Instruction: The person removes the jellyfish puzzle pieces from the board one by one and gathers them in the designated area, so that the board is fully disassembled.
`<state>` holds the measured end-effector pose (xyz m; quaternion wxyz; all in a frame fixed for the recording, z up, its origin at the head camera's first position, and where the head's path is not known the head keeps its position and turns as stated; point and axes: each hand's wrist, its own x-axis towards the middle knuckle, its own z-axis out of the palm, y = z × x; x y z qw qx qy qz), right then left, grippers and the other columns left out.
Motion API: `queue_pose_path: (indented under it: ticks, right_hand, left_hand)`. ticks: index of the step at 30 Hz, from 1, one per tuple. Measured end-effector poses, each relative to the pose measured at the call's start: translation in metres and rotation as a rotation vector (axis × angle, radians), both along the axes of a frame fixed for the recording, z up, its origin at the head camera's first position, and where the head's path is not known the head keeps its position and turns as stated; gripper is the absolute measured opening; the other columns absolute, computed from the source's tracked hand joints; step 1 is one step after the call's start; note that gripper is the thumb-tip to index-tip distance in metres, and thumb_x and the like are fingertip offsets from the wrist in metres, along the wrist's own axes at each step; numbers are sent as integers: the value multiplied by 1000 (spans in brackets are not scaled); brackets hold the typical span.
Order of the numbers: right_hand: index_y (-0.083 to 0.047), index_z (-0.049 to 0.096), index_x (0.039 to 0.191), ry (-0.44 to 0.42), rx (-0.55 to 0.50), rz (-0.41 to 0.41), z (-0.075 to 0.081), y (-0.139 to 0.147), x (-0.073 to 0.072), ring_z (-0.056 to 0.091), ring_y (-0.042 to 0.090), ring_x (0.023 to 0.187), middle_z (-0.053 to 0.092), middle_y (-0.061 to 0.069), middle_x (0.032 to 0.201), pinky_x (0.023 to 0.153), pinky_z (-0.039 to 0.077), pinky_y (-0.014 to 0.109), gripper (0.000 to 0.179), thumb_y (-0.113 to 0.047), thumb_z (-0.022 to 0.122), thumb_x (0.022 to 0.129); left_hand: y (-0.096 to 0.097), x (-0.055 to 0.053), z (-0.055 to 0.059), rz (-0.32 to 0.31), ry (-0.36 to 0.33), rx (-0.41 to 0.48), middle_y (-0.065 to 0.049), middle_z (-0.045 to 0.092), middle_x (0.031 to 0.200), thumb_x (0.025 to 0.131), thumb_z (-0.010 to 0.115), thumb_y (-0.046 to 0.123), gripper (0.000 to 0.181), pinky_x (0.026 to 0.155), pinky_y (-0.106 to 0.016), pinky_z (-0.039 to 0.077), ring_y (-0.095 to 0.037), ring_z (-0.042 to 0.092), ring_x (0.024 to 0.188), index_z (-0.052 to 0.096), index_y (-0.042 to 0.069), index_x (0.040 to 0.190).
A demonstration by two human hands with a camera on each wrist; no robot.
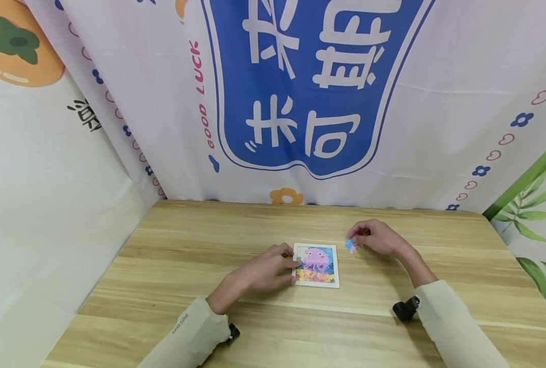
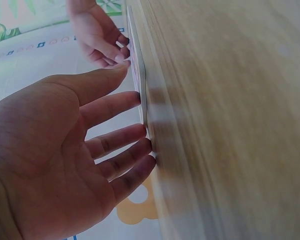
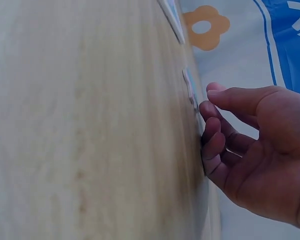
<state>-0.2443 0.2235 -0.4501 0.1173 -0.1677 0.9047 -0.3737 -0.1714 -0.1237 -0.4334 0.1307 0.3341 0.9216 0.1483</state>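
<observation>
Item: puzzle tray (image 1: 337, 271), square and shallow, with a white rim. It lay flat on the wood-grain tabletop (image 1: 199, 240), in front of the person, between the two hands.

Contents: a jellyfish picture (image 1: 317, 255), pink on blue, with yellow along the near side. A pale patch showed at its upper left, possibly a vacant space; too small to be certain.

Loose: a puzzle piece (image 1: 351, 245), blue and pink, possibly two lying together. It lay outside the tray, just beyond its right side, at the right fingertips.

Left hand (image 1: 268, 268): fingers apart and fairly straight, touching the left edge of the tray, one fingertip reaching over the picture. The placing appeared meant to steady the tray against sliding, without a grip.

Right hand (image 1: 379, 237): fingers bent, thumb and forefinger close together beside the loose piece. Whether they pinched it or merely touched it could not be told. The low position probably suited so thin and flat a thing, best handled by its edge.

Surround: pale sleeves (image 1: 456, 324) on both arms, a small black device (image 1: 406, 309) at the right cuff, and a printed cloth (image 1: 438, 117) behind the tabletop.
</observation>
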Motion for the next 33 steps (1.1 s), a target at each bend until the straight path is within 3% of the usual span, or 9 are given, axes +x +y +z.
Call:
queue_pose_path:
  ticks: [6, 13, 19, 28, 33]
  right_hand:
    - [-4, 78, 113, 38, -20, -19, 3, -8, 7, 64, 20, 97, 76, 11, 107, 87, 53, 33, 15, -7, 66, 104]
    - [-2, 76, 119, -6, -79, 6, 9, -32, 16, 64, 21, 90, 75, 13, 108, 71, 55, 27, 20, -6, 68, 101]
    - [-3, 77, 118, -4, -74, 29, 7, -46, 19, 64, 21, 98, 76, 11, 113, 82, 55, 30, 21, -4, 70, 98]
    - [-3, 77, 115, 11, -88, 84, 3, -59, 20, 63, 18, 95, 76, 12, 109, 83, 54, 28, 21, -1, 74, 95]
    - [-5, 77, 116, -13, -73, 89, 3, -67, 19, 63, 18, 96, 76, 9, 110, 88, 56, 33, 22, 0, 76, 94]
  left_hand:
    - [1, -1, 0, -12, 8, 2, -8, 56, 151, 108, 66, 36, 46, 110, -38, 53, -21, 55, 133, 65, 14, 149]
    - [1, 1, 1, -6, 9, -3, -8, 56, 151, 108, 66, 35, 45, 110, -38, 54, -21, 55, 132, 65, 15, 149]
    - [1, 3, 3, 3, -4, 9, -8, 56, 151, 108, 67, 34, 45, 110, -39, 54, -21, 55, 132, 65, 14, 148]
    - [1, 1, 3, -12, 6, 19, -11, 57, 149, 108, 67, 30, 44, 109, -41, 54, -22, 56, 130, 66, 11, 147]
    - [1, 0, 3, -13, 7, 16, -10, 58, 148, 108, 68, 31, 44, 109, -41, 54, -22, 56, 129, 66, 12, 147]
